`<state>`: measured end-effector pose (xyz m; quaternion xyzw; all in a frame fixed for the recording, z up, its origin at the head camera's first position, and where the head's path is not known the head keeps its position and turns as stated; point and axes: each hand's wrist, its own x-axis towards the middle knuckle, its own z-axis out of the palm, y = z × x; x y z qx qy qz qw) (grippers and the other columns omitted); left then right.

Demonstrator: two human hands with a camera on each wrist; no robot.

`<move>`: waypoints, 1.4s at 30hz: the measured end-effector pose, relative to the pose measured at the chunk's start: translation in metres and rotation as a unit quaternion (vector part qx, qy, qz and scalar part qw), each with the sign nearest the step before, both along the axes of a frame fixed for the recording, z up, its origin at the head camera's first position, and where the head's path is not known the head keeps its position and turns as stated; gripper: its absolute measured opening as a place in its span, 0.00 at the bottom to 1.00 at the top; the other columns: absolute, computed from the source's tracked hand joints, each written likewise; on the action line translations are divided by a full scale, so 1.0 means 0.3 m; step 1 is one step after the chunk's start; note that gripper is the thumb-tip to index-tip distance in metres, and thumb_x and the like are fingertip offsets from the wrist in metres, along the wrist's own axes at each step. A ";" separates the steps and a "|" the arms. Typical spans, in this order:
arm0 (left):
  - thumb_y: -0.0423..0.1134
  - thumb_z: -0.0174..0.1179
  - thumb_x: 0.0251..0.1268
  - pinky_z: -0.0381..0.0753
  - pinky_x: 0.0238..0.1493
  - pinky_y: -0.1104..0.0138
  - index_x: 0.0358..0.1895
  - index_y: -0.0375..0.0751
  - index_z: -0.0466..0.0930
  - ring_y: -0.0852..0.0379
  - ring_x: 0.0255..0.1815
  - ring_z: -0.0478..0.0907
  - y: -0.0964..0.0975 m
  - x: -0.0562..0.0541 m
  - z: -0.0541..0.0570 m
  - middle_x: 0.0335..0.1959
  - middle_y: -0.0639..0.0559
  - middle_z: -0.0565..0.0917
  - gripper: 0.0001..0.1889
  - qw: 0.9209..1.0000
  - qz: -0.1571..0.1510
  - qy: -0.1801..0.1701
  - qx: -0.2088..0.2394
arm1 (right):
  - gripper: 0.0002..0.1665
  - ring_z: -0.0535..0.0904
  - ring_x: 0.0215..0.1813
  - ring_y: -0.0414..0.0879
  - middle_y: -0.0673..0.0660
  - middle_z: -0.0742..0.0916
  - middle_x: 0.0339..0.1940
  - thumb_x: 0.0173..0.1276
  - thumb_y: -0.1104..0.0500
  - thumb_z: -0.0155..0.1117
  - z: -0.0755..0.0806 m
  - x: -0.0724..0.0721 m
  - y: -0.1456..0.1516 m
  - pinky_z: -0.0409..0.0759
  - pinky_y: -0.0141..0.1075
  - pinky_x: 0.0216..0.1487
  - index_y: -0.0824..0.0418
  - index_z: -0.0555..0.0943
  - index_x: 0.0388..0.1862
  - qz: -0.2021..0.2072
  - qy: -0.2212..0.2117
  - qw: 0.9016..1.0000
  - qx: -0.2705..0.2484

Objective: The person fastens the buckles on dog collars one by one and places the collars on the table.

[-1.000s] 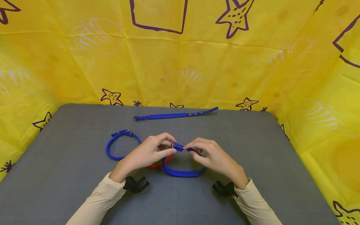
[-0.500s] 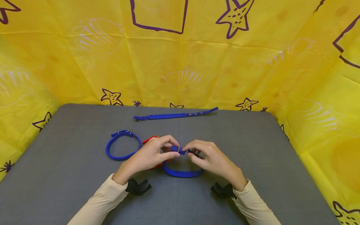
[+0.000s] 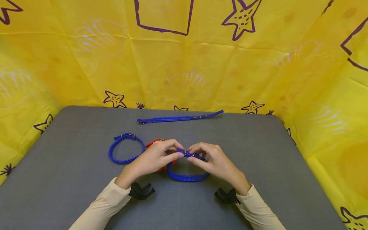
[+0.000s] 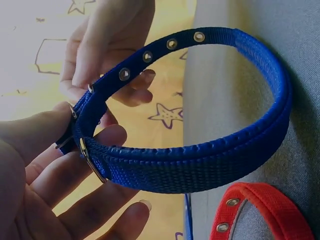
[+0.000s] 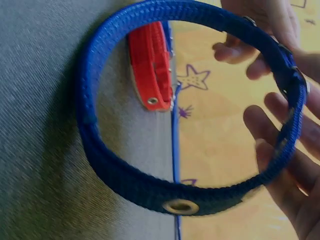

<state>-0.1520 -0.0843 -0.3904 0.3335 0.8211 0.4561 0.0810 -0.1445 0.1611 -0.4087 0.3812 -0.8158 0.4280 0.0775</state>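
Observation:
A blue collar (image 3: 188, 178) with metal eyelets is looped into a ring, its buckled part raised between both hands. My left hand (image 3: 156, 156) pinches the strap beside the buckle (image 4: 92, 160) with thumb and fingers. From the other side my right hand (image 3: 214, 158) pinches the overlapping strap close to the metal loop. The fingertips of both hands are nearly together. In the left wrist view, several eyelets (image 4: 172, 44) run along the strap on the right hand's side. Behind the left hand lies a red collar (image 3: 152, 142), partly hidden by it.
Left of the hands, a second blue collar (image 3: 111, 156) lies buckled into a ring on the grey table (image 3: 258, 147). Near the back edge a third blue collar (image 3: 172, 119) is stretched out flat. Yellow patterned cloth (image 3: 187, 64) hangs behind and at the sides.
My left hand has shifted slightly right, uncovering the buckled end of the red collar. The held collar's buckle has moved right with it, and the hands' fingertips are closer together.

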 end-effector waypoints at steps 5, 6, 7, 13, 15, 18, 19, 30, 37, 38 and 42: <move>0.45 0.59 0.72 0.82 0.42 0.67 0.49 0.47 0.81 0.59 0.40 0.85 0.000 -0.001 -0.005 0.40 0.54 0.89 0.09 1.000 0.001 0.010 -0.001 | 0.06 0.83 0.37 0.37 0.51 0.90 0.39 0.64 0.63 0.71 -0.003 0.001 -0.002 0.80 0.30 0.34 0.55 0.84 0.38 -0.018 0.004 1.000 0.000; 0.45 0.59 0.72 0.82 0.42 0.67 0.48 0.48 0.81 0.60 0.40 0.85 -0.002 -0.002 -0.005 0.40 0.54 0.89 0.09 1.000 0.002 0.014 0.000 | 0.06 0.83 0.36 0.37 0.51 0.90 0.39 0.64 0.64 0.71 -0.003 0.000 0.000 0.81 0.31 0.34 0.55 0.84 0.38 -0.020 0.004 1.000 0.001; 0.44 0.59 0.72 0.82 0.42 0.66 0.48 0.48 0.81 0.61 0.39 0.85 -0.004 -0.004 -0.004 0.40 0.55 0.89 0.08 1.000 0.002 0.018 0.000 | 0.06 0.83 0.36 0.37 0.51 0.90 0.38 0.64 0.64 0.71 -0.003 -0.001 0.002 0.81 0.31 0.35 0.56 0.84 0.38 -0.021 -0.001 1.000 0.003; 0.42 0.60 0.72 0.82 0.42 0.65 0.47 0.47 0.82 0.63 0.38 0.85 -0.021 -0.013 0.007 0.38 0.58 0.89 0.07 0.999 0.020 0.035 -0.009 | 0.06 0.83 0.34 0.37 0.50 0.90 0.34 0.65 0.63 0.70 0.000 -0.010 0.017 0.82 0.33 0.35 0.57 0.84 0.41 -0.024 -0.026 0.999 0.012; 0.41 0.60 0.71 0.82 0.42 0.65 0.47 0.47 0.82 0.59 0.38 0.85 -0.024 -0.014 0.011 0.37 0.58 0.89 0.06 0.999 0.023 0.034 -0.011 | 0.07 0.83 0.34 0.38 0.50 0.90 0.33 0.65 0.63 0.70 -0.001 -0.012 0.020 0.82 0.33 0.35 0.57 0.84 0.41 -0.024 -0.031 0.999 0.016; 0.41 0.60 0.72 0.81 0.43 0.66 0.47 0.47 0.82 0.57 0.39 0.86 -0.029 -0.015 0.016 0.38 0.58 0.89 0.07 0.999 0.025 0.035 -0.018 | 0.07 0.84 0.34 0.38 0.49 0.90 0.34 0.66 0.62 0.70 -0.001 -0.015 0.025 0.82 0.33 0.35 0.57 0.84 0.42 -0.025 -0.038 0.999 0.022; 0.41 0.59 0.72 0.81 0.43 0.66 0.47 0.47 0.82 0.57 0.40 0.86 -0.030 -0.016 0.017 0.38 0.58 0.89 0.07 0.999 0.025 0.037 -0.020 | 0.07 0.84 0.35 0.39 0.49 0.90 0.34 0.66 0.62 0.70 -0.001 -0.017 0.026 0.82 0.32 0.36 0.57 0.83 0.42 -0.026 -0.038 0.999 0.025; 0.43 0.58 0.73 0.81 0.45 0.67 0.47 0.49 0.81 0.62 0.41 0.83 -0.052 -0.025 0.021 0.39 0.55 0.88 0.07 0.998 0.027 0.015 -0.048 | 0.06 0.83 0.34 0.37 0.49 0.89 0.34 0.65 0.61 0.70 -0.001 -0.019 0.030 0.82 0.33 0.36 0.57 0.83 0.41 -0.036 -0.032 0.998 0.046; 0.42 0.59 0.72 0.82 0.45 0.65 0.49 0.50 0.81 0.65 0.44 0.82 -0.030 -0.013 0.013 0.42 0.60 0.87 0.07 0.999 0.000 0.034 -0.037 | 0.07 0.82 0.35 0.36 0.49 0.89 0.35 0.65 0.62 0.71 0.008 -0.007 0.015 0.82 0.31 0.35 0.57 0.83 0.41 -0.014 -0.018 0.999 0.037; 0.42 0.60 0.72 0.82 0.46 0.65 0.50 0.51 0.81 0.65 0.45 0.83 -0.024 -0.012 0.011 0.43 0.60 0.87 0.08 0.999 -0.004 0.037 -0.035 | 0.07 0.82 0.35 0.36 0.49 0.89 0.35 0.65 0.62 0.71 0.007 -0.006 0.014 0.82 0.31 0.36 0.57 0.83 0.41 -0.012 -0.014 0.999 0.037; 0.43 0.62 0.71 0.82 0.49 0.69 0.49 0.50 0.81 0.67 0.48 0.84 -0.009 -0.006 0.002 0.44 0.60 0.87 0.08 0.999 -0.014 0.039 -0.021 | 0.07 0.81 0.34 0.35 0.48 0.89 0.35 0.64 0.62 0.71 0.010 0.002 0.006 0.81 0.30 0.36 0.56 0.83 0.41 -0.005 -0.006 0.999 0.036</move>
